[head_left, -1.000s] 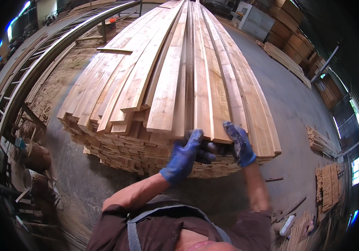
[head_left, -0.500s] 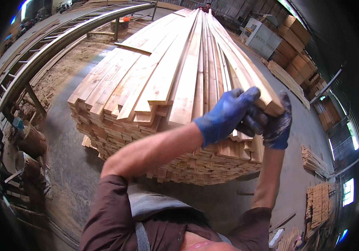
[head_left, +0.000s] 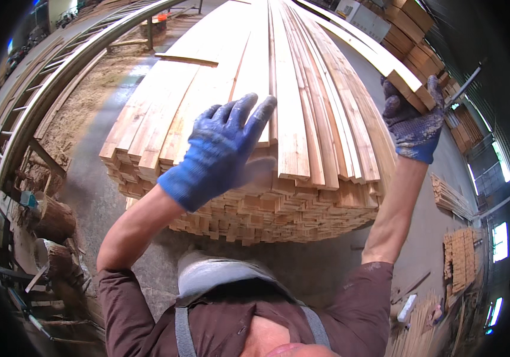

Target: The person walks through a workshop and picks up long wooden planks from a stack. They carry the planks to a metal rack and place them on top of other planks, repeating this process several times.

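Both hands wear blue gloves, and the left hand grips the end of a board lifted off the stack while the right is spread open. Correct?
Sides are swapped. In the head view, the right hand grips the lifted board; the left hand is spread open above the stack.

Pale yellow-tan boards (head_left: 290, 89), fine straight grain, in the stack. Blue gloves, darker and smudged at the fingertips, on left hand (head_left: 222, 152) and right hand (head_left: 412, 122). Brown-maroon sleeves (head_left: 127, 306), grey straps (head_left: 183, 333). Grey floor (head_left: 97, 196), light tan sawdust (head_left: 82, 107) at left. Brown logs (head_left: 52, 217).
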Tool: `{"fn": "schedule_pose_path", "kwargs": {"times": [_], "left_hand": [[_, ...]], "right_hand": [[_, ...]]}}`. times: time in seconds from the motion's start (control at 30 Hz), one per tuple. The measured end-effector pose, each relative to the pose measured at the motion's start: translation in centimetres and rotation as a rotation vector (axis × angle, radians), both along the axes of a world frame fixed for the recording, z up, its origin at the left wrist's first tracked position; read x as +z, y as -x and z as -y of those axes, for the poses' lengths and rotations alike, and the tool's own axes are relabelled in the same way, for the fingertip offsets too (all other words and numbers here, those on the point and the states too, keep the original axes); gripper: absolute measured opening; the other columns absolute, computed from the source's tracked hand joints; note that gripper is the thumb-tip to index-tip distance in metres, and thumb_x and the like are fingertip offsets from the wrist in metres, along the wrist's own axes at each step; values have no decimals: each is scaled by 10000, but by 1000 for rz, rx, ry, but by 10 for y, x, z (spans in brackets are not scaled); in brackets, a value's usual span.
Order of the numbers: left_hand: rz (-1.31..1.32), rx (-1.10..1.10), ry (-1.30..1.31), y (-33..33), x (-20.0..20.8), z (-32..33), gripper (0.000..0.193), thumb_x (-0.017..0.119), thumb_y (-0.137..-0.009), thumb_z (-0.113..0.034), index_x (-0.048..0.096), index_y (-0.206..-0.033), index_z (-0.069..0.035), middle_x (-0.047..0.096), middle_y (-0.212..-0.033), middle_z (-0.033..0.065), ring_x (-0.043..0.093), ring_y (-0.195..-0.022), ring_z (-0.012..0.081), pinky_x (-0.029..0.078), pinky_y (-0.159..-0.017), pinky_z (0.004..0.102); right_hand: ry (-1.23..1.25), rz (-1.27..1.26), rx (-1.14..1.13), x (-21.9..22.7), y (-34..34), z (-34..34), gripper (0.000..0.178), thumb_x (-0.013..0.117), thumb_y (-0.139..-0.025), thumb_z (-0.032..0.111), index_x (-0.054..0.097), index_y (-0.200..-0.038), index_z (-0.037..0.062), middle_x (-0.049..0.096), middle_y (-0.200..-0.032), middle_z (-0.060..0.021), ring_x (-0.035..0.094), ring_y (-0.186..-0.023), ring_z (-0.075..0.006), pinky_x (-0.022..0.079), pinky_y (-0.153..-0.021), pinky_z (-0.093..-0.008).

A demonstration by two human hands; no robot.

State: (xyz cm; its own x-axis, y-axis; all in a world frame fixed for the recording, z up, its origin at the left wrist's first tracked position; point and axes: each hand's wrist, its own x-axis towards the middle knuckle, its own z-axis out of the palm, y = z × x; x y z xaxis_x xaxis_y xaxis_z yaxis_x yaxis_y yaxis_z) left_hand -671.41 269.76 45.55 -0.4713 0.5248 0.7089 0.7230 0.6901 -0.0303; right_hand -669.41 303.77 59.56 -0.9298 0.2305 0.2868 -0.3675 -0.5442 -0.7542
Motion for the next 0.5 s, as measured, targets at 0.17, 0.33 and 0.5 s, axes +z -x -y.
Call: {"fn": "schedule_pose_path", "kwargs": {"times": [0.17,0.33,0.5], "left_hand": [[394,356,362,27,-17,-58,979,740,-857,-427,226,-1587,-24,418,-1527,284,602,-1204,394,584,-785,518],[361,357,244,48,-29,-51,989,802,-768,-529,386,-1489,4,582,-1247,229,698,-862,309,567,-649,459],[215,340,389,50,-10,-62,767,740,-797,-460,479,-1355,-4,615,-1002,172,678,-734,271,548,-569,451]], "right_hand": [[-73,-48,213,-9,5,-21,687,655,-945,456,497,-1371,-60,656,-1173,-326,736,-959,-381,633,-647,-374],[1,-27,157,-21,1,-5,669,675,-925,473,506,-1338,-25,668,-1128,-303,737,-937,-362,641,-606,-346],[25,22,34,-48,5,11,598,657,-931,473,545,-1214,-42,683,-1020,-245,733,-857,-405,634,-505,-339]]}}
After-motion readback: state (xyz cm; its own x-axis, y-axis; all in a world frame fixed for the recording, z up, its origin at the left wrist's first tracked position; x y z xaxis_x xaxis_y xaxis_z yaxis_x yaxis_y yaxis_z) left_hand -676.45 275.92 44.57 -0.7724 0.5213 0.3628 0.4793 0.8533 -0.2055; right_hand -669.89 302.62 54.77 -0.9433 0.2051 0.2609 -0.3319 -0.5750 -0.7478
